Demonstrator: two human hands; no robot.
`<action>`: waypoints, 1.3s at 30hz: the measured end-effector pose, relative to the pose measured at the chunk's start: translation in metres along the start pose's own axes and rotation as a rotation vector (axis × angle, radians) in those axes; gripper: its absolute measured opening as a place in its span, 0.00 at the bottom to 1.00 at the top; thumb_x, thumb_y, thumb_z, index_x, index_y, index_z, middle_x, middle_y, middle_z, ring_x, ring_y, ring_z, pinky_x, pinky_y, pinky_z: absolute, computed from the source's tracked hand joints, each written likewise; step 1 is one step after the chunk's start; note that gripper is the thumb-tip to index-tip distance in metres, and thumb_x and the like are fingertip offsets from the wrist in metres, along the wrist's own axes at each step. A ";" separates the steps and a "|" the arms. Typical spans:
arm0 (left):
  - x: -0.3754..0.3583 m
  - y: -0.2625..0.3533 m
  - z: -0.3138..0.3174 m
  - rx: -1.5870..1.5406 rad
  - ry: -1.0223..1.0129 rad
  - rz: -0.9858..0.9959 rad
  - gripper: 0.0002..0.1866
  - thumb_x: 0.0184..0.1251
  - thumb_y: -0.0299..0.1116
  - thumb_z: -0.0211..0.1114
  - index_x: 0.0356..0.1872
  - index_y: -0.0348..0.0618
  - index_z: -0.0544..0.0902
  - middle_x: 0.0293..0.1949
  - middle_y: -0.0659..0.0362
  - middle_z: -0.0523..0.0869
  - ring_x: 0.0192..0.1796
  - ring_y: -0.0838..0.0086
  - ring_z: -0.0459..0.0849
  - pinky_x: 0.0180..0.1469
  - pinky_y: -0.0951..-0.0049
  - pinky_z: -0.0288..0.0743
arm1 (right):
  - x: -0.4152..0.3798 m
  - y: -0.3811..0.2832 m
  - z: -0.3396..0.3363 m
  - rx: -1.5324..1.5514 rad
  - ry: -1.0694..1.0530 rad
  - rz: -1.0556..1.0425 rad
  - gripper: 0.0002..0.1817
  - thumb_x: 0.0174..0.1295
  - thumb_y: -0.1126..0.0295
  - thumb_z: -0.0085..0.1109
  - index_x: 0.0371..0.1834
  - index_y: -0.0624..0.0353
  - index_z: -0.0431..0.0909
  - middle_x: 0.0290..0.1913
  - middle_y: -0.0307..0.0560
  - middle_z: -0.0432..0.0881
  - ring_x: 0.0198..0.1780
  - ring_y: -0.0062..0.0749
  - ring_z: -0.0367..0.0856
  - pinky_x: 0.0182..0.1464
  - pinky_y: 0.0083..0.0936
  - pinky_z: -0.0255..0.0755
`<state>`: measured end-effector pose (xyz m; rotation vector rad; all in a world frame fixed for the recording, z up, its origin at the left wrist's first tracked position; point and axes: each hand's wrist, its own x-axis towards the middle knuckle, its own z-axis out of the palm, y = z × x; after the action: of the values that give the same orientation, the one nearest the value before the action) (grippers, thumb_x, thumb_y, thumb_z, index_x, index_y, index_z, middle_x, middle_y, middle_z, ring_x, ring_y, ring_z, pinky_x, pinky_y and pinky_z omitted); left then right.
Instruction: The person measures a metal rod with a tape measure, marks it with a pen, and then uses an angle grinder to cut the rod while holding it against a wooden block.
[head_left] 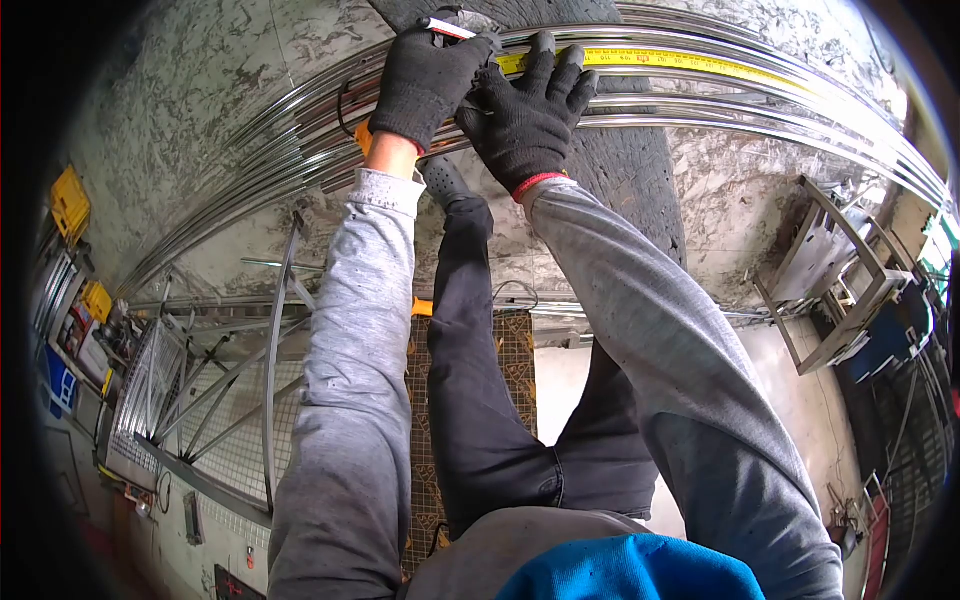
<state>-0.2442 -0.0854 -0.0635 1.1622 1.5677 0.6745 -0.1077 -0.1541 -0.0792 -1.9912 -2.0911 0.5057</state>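
Note:
My left hand, in a black knit glove, is closed around a slim white-and-red marking pen above the metal tubes. My right hand, gloved the same way, lies with fingers spread across the tubes, its fingertips on the yellow tape measure blade. That blade runs to the right along the bundle of shiny metal tubes. Beside my left wrist shows an orange object with a black loop, partly hidden by the glove.
A dark worn board lies under the tubes. Metal frames stand at left and right. Yellow bins sit at far left. My shoe is just below the tubes; a patterned brown panel is beside my legs.

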 end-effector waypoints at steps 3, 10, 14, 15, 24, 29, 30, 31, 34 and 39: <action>0.001 -0.001 0.000 0.006 0.007 0.013 0.15 0.67 0.40 0.78 0.44 0.38 0.92 0.37 0.54 0.95 0.38 0.66 0.94 0.45 0.66 0.87 | 0.000 0.002 0.000 -0.032 -0.023 -0.008 0.37 0.60 0.34 0.71 0.75 0.18 0.77 0.88 0.68 0.54 0.87 0.84 0.41 0.82 0.82 0.26; 0.001 -0.001 0.000 0.079 0.008 0.006 0.14 0.68 0.40 0.77 0.44 0.39 0.92 0.36 0.54 0.95 0.38 0.66 0.94 0.46 0.66 0.87 | 0.000 0.001 -0.001 -0.009 -0.005 -0.013 0.37 0.61 0.33 0.70 0.75 0.18 0.77 0.88 0.68 0.54 0.87 0.84 0.41 0.82 0.81 0.26; -0.001 -0.001 0.003 0.047 0.020 0.015 0.15 0.68 0.41 0.77 0.44 0.39 0.92 0.37 0.55 0.95 0.38 0.66 0.94 0.46 0.66 0.87 | 0.000 0.001 0.001 0.011 0.009 -0.003 0.38 0.60 0.33 0.70 0.76 0.19 0.76 0.87 0.68 0.55 0.87 0.84 0.41 0.82 0.81 0.26; -0.001 -0.001 0.003 0.037 0.025 0.037 0.15 0.68 0.41 0.77 0.44 0.40 0.93 0.37 0.55 0.95 0.38 0.66 0.94 0.45 0.66 0.87 | 0.001 0.001 0.001 0.017 0.024 -0.006 0.38 0.60 0.33 0.70 0.76 0.19 0.76 0.87 0.68 0.55 0.87 0.84 0.41 0.82 0.81 0.26; 0.002 -0.001 0.001 0.009 0.019 0.116 0.12 0.68 0.35 0.73 0.45 0.38 0.90 0.39 0.55 0.94 0.42 0.68 0.92 0.48 0.68 0.85 | 0.000 -0.001 0.002 -0.036 0.000 0.011 0.35 0.59 0.35 0.72 0.72 0.18 0.80 0.87 0.67 0.54 0.86 0.84 0.43 0.81 0.82 0.27; 0.002 0.005 0.002 0.005 0.021 0.188 0.09 0.66 0.27 0.68 0.45 0.36 0.88 0.40 0.53 0.92 0.45 0.67 0.91 0.50 0.66 0.83 | -0.001 0.000 0.003 -0.031 -0.011 0.017 0.34 0.59 0.35 0.72 0.71 0.18 0.80 0.87 0.66 0.55 0.87 0.84 0.42 0.82 0.81 0.28; 0.002 0.007 0.002 -0.026 0.009 0.146 0.10 0.67 0.28 0.68 0.45 0.36 0.88 0.41 0.53 0.93 0.45 0.67 0.91 0.49 0.66 0.83 | -0.001 0.000 0.003 -0.031 -0.005 0.014 0.35 0.59 0.34 0.72 0.72 0.18 0.80 0.87 0.66 0.55 0.87 0.84 0.42 0.82 0.80 0.28; 0.001 0.009 0.002 -0.058 -0.002 0.104 0.10 0.67 0.28 0.68 0.46 0.35 0.88 0.41 0.53 0.93 0.44 0.67 0.91 0.49 0.67 0.83 | -0.001 0.000 0.003 -0.032 -0.006 0.013 0.35 0.59 0.34 0.72 0.72 0.18 0.80 0.87 0.66 0.55 0.87 0.84 0.42 0.82 0.80 0.28; 0.000 0.011 0.001 -0.012 0.010 0.115 0.10 0.67 0.28 0.68 0.45 0.35 0.88 0.40 0.53 0.93 0.44 0.67 0.91 0.48 0.66 0.83 | -0.001 0.000 0.003 -0.025 -0.008 0.015 0.35 0.59 0.33 0.71 0.72 0.17 0.79 0.88 0.66 0.54 0.87 0.84 0.42 0.82 0.80 0.27; 0.001 0.008 0.002 -0.049 0.015 0.123 0.09 0.67 0.28 0.70 0.44 0.35 0.88 0.39 0.53 0.93 0.44 0.68 0.91 0.47 0.66 0.83 | -0.001 0.001 0.004 -0.037 -0.002 0.002 0.37 0.60 0.31 0.69 0.75 0.17 0.77 0.88 0.67 0.53 0.86 0.84 0.42 0.82 0.80 0.27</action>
<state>-0.2393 -0.0817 -0.0574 1.2266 1.4929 0.7993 -0.1082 -0.1553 -0.0836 -2.0142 -2.1145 0.4725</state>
